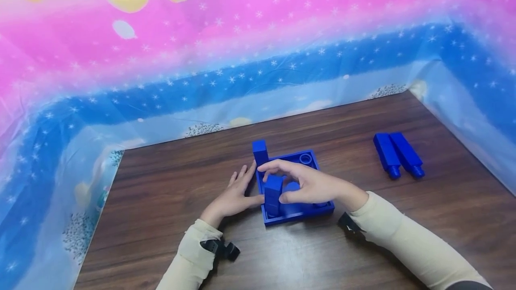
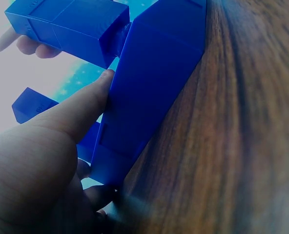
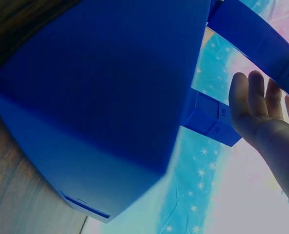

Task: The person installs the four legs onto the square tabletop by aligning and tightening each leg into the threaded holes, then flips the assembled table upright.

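A shallow blue rectangular board [image 1: 298, 213] with a raised rim lies on the table. At its near left corner stands a square blue leg [image 1: 273, 196]. My right hand [image 1: 312, 182] holds this leg loosely, thumb on its right side and fingers behind it. Another blue leg [image 1: 260, 150] rises upright from the far left corner. My left hand [image 1: 234, 199] rests along the board's left edge, fingers stretched out. In the left wrist view, the left thumb [image 2: 86, 100] presses on the board's side [image 2: 154, 73]. The leg's base is partly hidden.
Two more blue legs [image 1: 387, 153] with narrow threaded ends lie side by side on the right of the brown wooden table [image 1: 169, 182]. A round socket [image 1: 305, 159] shows in the board's far right corner. Patterned cloth [image 1: 258, 70] hangs around the table's edges.
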`<state>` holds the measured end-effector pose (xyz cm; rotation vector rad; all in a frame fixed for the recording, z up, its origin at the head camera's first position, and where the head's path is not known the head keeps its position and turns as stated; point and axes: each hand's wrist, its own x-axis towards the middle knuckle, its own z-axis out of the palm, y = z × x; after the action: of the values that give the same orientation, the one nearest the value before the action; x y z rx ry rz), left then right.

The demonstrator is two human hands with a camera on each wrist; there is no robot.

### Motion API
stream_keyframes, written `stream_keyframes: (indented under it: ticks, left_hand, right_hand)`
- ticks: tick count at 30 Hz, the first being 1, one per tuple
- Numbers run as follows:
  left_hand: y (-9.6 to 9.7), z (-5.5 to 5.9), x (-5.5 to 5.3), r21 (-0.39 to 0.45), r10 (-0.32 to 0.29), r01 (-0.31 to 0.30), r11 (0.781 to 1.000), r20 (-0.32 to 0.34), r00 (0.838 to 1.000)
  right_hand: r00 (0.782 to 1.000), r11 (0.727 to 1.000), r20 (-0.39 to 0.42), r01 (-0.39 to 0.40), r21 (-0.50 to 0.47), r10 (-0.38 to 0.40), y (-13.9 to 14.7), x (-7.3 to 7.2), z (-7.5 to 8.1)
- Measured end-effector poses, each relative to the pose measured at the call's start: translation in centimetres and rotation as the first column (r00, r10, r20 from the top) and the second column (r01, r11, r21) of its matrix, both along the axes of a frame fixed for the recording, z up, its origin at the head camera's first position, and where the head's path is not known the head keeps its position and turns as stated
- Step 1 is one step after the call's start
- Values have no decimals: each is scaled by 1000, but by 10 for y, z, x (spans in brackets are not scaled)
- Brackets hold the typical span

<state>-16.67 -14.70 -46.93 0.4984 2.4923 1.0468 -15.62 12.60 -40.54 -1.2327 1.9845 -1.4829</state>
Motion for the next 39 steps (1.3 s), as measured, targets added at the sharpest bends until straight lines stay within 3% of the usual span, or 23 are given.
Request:
stream_keyframes:
  ticks: [18, 39]
  left_hand:
    - [-1, 1, -3, 6, -26, 26, 1000, -19, 999]
    - [-2, -1, -2, 19, -18, 19, 1000, -15, 1000]
  right_hand:
    - [1000, 1000, 1, -17, -15, 17, 0, -2, 1]
    - [999, 999, -33, 42, 32, -41, -2, 0, 1]
